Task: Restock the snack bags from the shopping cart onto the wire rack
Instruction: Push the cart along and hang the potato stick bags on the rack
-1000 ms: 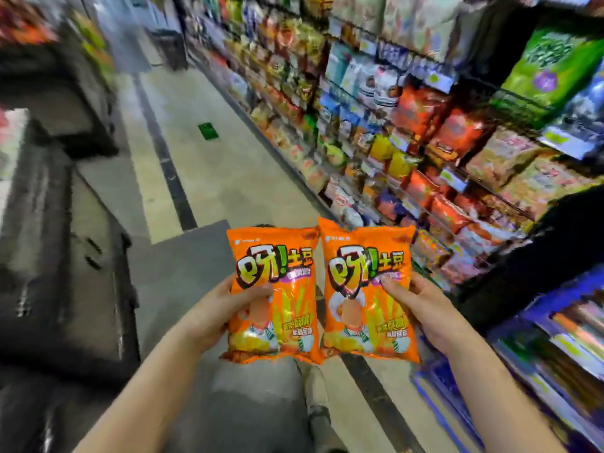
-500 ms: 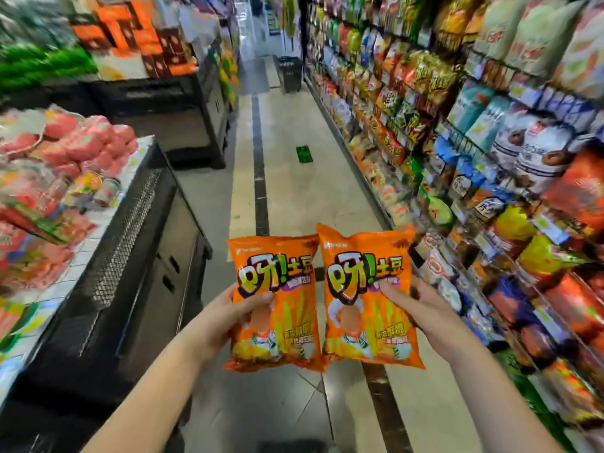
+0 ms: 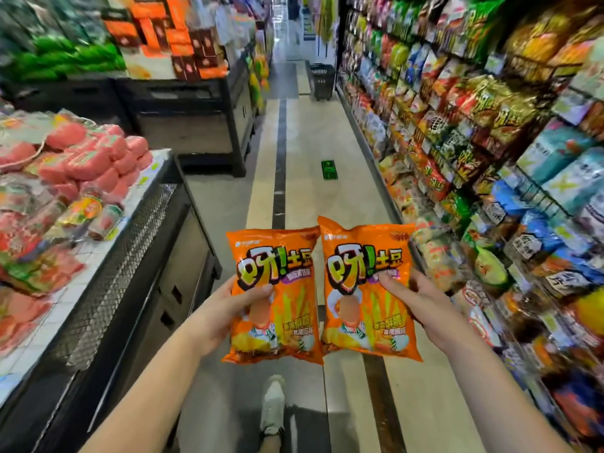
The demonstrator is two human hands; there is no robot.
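Note:
Two orange snack bags are held upright side by side in front of me over the aisle floor. My left hand (image 3: 225,312) grips the left orange bag (image 3: 277,279) by its left edge, thumb across the front. My right hand (image 3: 421,302) grips the right orange bag (image 3: 362,256) by its right edge, thumb on the front. The wire rack (image 3: 536,191) full of snack bags runs along the right side of the aisle. No shopping cart is in view.
A black display counter (image 3: 130,256) with pink and red packaged goods stands close on my left. A dark basket (image 3: 322,81) sits far down the aisle by the rack. A green marker (image 3: 329,169) lies on the floor. My shoe (image 3: 273,403) shows below the bags.
My view has swung left from the rack to look down the aisle, bringing the left counter into sight. Both hands keep the same grip on the bags.

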